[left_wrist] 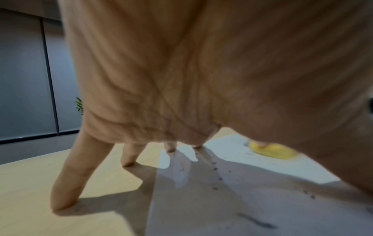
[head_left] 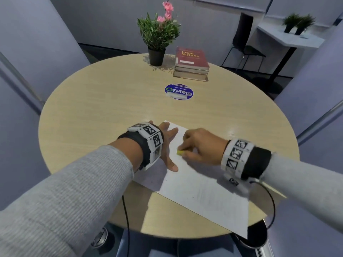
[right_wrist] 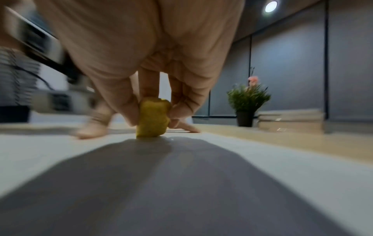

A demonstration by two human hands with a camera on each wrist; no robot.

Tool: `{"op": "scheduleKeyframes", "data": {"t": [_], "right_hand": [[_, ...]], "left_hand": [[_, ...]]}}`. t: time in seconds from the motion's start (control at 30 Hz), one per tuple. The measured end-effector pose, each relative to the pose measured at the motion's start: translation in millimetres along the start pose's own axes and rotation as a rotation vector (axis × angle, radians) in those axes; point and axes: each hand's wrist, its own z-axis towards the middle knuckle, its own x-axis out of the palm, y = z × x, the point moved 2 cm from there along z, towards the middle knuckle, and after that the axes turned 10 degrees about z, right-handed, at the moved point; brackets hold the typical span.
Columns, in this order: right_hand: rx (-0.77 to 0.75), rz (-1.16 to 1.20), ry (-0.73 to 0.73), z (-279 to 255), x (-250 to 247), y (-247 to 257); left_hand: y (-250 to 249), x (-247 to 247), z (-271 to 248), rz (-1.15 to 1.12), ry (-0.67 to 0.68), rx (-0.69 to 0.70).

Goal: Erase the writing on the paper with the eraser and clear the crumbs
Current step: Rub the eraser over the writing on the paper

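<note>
A white sheet of paper (head_left: 204,197) lies near the front edge of the round table (head_left: 104,101). My right hand (head_left: 200,147) pinches a small yellow eraser (head_left: 179,152) and holds its end down on the sheet (right_wrist: 262,159). In the right wrist view the eraser (right_wrist: 152,118) stands upright between thumb and fingers. My left hand (head_left: 167,143) lies spread with straight fingers (left_wrist: 68,180), pressing the paper's left edge and the tabletop. Dark crumbs (left_wrist: 216,169) dot the paper (left_wrist: 242,207) beside my left hand, and the eraser (left_wrist: 272,150) shows blurred at the right.
At the far side of the table stand a potted plant (head_left: 157,36) with pink flowers and a stack of books (head_left: 192,64). A round blue sticker (head_left: 179,91) sits mid-table. A black chair (head_left: 243,41) and a white side table (head_left: 289,38) stand beyond.
</note>
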Motion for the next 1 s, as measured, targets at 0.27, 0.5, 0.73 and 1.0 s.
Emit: {"op": "scheduleKeyframes", "data": {"t": [0.27, 0.5, 0.73, 1.0], "right_hand": [[0.144, -0.067, -0.093, 11, -19, -26], [0.026, 0.000, 0.014, 4, -6, 0], [0.001, -0.029, -0.009, 8, -2, 0], [0.258, -0.078, -0.145, 24, -27, -44]], "left_hand": [[-2, -3, -5, 0.026, -0.020, -0.006], [-4, -6, -11, 0.040, -0.022, -0.007], [-10, -14, -27, 0.039, -0.016, -0.006], [-7, -11, -24, 0.010, -0.027, -0.013]]}}
